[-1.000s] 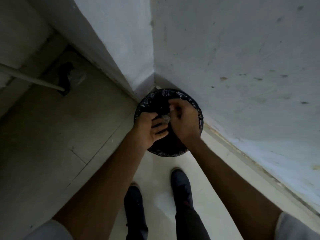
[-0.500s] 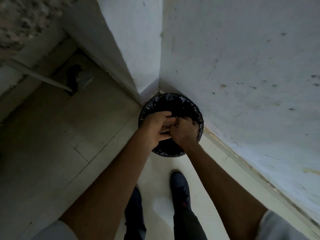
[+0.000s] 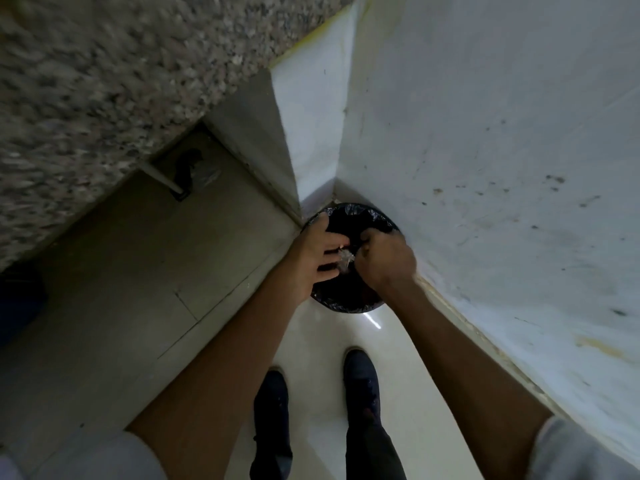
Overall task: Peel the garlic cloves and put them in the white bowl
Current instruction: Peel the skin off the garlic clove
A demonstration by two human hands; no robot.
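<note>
Both my hands hover over a round bin lined with a black bag (image 3: 346, 303) that stands on the floor in a wall corner. My left hand (image 3: 313, 259) has its fingers stretched toward the right, and a bit of pale papery garlic skin (image 3: 346, 260) lies against their tips. My right hand (image 3: 384, 263) is curled into a fist and pinches that skin from the right. No garlic clove and no white bowl are in view.
A speckled granite counter (image 3: 86, 81) overhangs the upper left, with a white pipe (image 3: 162, 178) beneath it. White walls (image 3: 485, 150) close off the back and right. My two dark shoes (image 3: 360, 375) stand on the pale floor tiles just behind the bin.
The view has lifted, bringing the granite counter in. Both hands stay over the bin; my left hand's fingers have spread out and my right hand has closed tighter beside them.
</note>
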